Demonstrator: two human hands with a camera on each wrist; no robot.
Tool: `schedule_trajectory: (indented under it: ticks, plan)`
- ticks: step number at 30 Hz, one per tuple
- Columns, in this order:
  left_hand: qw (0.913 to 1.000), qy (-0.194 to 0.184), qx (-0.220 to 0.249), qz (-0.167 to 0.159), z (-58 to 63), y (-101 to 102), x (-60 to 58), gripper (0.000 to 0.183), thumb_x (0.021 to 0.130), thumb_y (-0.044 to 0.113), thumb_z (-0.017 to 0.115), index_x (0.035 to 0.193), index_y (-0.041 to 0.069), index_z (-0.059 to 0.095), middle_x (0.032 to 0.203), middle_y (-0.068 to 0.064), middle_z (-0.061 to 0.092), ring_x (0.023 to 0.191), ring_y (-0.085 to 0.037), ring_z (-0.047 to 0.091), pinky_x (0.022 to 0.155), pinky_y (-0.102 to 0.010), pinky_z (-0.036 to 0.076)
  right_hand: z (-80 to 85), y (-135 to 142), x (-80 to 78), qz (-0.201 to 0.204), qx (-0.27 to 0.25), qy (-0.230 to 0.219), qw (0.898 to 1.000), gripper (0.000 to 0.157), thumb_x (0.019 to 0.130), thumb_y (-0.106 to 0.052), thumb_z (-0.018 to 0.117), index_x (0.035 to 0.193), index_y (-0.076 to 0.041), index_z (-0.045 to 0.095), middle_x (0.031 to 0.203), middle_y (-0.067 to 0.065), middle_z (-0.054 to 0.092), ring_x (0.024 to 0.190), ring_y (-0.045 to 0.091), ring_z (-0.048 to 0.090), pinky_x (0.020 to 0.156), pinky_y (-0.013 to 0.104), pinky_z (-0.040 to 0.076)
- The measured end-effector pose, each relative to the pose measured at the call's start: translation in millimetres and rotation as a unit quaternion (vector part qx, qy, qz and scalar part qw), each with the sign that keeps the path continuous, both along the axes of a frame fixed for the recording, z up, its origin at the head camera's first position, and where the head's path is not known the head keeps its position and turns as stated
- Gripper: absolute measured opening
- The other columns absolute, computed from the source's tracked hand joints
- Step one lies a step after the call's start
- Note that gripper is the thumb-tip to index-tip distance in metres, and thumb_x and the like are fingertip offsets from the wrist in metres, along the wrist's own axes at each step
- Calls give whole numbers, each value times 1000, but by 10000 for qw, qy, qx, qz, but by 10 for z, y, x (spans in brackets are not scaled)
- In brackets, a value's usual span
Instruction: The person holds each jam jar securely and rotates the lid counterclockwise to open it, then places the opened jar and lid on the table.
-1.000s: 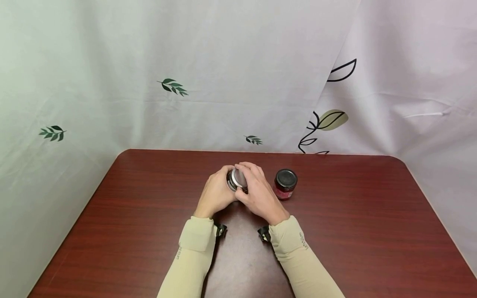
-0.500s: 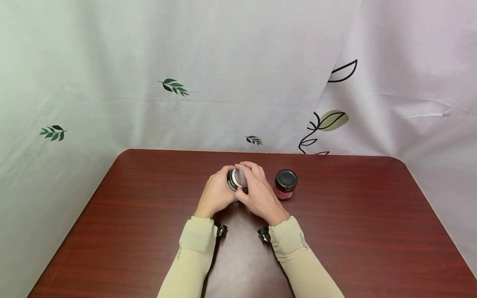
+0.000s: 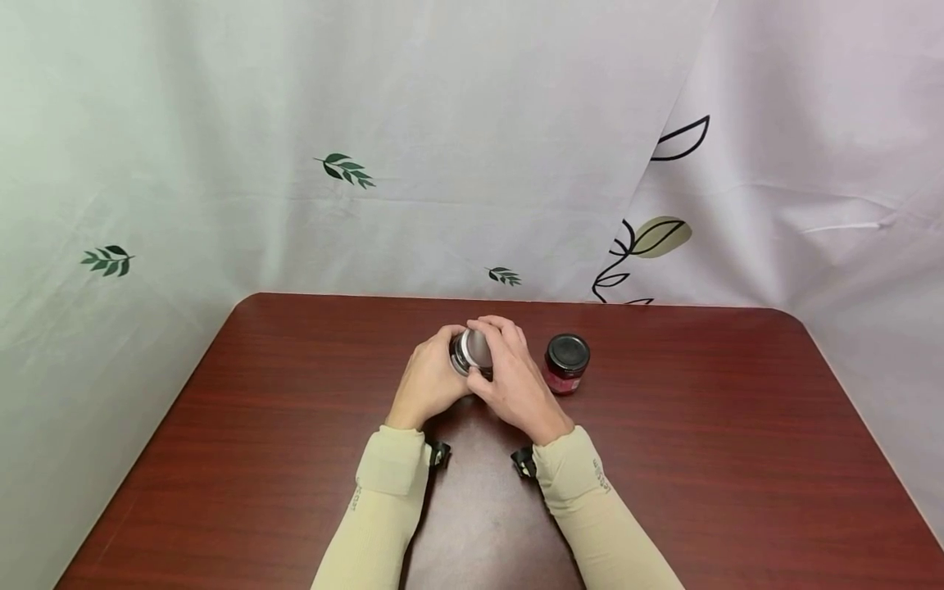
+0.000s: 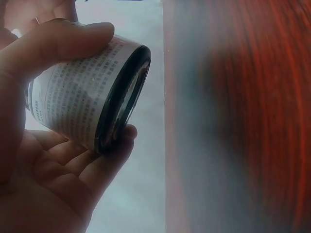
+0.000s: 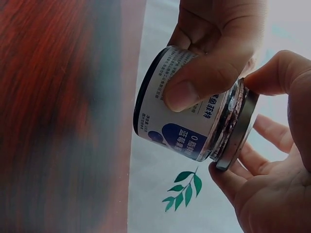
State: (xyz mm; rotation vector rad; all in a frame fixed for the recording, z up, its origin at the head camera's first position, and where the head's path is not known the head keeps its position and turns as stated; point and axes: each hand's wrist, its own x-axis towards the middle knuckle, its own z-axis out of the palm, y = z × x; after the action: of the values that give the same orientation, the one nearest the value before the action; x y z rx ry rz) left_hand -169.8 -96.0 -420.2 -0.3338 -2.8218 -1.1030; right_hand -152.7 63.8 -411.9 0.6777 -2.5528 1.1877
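My left hand (image 3: 429, 378) grips a glass jar (image 5: 158, 109) round its white and blue label, with the thumb pressed along the side. In the left wrist view small printed text covers the near side of the jar (image 4: 80, 90), and its dark-rimmed base faces right. The fingertips and thumb of my right hand (image 3: 514, 381) hold the rim of the metal lid (image 5: 238, 133). That lid sits at the jar's mouth, slightly tilted, and a strip of glass shows between it and the label. Both hands are above the table, and the jar's contents are mostly hidden.
A second jar (image 3: 566, 365) with a black lid and red label stands upright on the table, just right of my right hand. The red-brown wooden table (image 3: 701, 426) ends at a white patterned curtain (image 3: 442, 147) behind it.
My right hand has shifted very slightly up and right with the lid. The left hand and the second jar stay nearly where they were.
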Motion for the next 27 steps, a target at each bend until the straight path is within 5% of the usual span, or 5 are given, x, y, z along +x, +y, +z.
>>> schedule_trajectory:
  ticks: [27]
  plan:
    - [9998,-51,113,142,-30,-10,-15,70,71,29,87,130,6,59,118,-7,68,106,-25,65,91,-42,52,-1,25,4,-65,-329,36,9994,62,80,-5,72,139,-14,57,139,14,41,123,29,50,98,41,48]
